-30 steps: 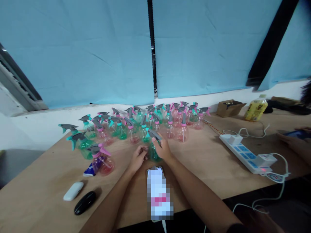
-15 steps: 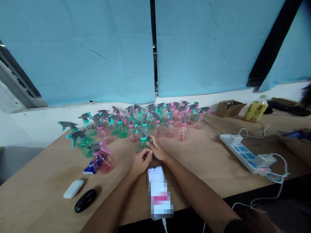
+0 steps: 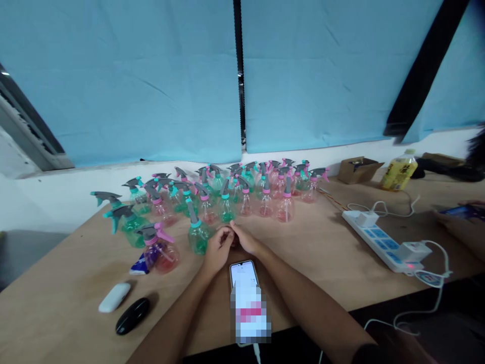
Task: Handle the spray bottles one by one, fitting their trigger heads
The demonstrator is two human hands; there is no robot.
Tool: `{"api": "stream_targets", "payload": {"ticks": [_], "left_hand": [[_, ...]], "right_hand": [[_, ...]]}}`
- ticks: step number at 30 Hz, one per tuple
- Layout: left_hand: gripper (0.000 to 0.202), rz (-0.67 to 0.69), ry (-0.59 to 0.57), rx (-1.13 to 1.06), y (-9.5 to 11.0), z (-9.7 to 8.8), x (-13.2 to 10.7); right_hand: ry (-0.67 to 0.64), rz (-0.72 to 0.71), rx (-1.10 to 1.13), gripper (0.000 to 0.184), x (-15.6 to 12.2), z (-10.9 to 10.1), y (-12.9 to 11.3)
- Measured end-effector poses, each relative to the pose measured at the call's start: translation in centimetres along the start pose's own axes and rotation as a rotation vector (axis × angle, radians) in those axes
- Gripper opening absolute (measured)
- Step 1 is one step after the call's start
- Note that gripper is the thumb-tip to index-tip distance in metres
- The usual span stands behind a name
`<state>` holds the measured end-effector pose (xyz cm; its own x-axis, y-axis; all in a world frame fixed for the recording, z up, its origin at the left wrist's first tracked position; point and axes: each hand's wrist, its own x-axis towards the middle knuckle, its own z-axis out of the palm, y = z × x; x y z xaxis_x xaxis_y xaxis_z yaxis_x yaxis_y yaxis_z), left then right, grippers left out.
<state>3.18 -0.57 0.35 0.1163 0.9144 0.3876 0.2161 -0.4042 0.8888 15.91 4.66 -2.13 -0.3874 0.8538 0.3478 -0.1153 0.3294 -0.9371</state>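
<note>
My left hand [image 3: 219, 246] is on the table with its fingers curled in, and nothing shows in them. Against its fingertips rests my right hand [image 3: 245, 238], fingers stretched out toward the left one; no object is visible in it. Just left of my left hand stands a green spray bottle [image 3: 199, 236] with a grey and teal trigger head. Nearer to me, between my forearms, lies a lit phone [image 3: 243, 277] with a white cable plugged in. Beyond my hands, another green spray bottle [image 3: 227, 207] and a pink spray bottle [image 3: 285, 207] stand upright among several more.
A pink spray bottle [image 3: 164, 253] stands at left beside a blue packet [image 3: 140, 264]. Nearer lie a white case [image 3: 114, 297] and a black case [image 3: 132, 316]. At right are a power strip [image 3: 373, 240], a cardboard box [image 3: 359, 171], a yellow drink bottle [image 3: 399, 172] and another person's hand [image 3: 460, 227] holding a phone.
The green spray bottle that stood just beyond my hands is now to the left of my left hand. My right hand has drawn back slightly from where it touched the bottle.
</note>
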Motion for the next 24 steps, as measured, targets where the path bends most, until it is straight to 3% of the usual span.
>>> {"api": "stream_targets", "payload": {"ticks": [6, 10, 15, 19, 24], "left_hand": [[0.031, -0.063, 0.199, -0.062, -1.6, -1.3, 1.0], [0.030, -0.102, 0.355, -0.037, -2.9, -2.6, 1.6], [0.032, -0.110, 0.441, 0.007, -4.3, -3.7, 2.4], [0.035, -0.028, 0.485, 0.189, -5.0, -4.2, 3.0], [0.061, 0.052, 0.550, 0.501, -5.7, -4.7, 3.7]], "right_hand": [[-0.023, -0.021, 0.181, 0.077, 0.7, -0.3, 0.4], [0.130, -0.023, 0.162, 0.081, 1.1, -0.5, 0.9], [0.235, -0.018, 0.122, 0.077, 1.4, -0.9, 1.6], [0.256, -0.011, 0.113, 0.078, 1.6, -1.0, 2.0], [0.260, -0.035, 0.080, 0.075, 1.5, -0.9, 1.9]]}}
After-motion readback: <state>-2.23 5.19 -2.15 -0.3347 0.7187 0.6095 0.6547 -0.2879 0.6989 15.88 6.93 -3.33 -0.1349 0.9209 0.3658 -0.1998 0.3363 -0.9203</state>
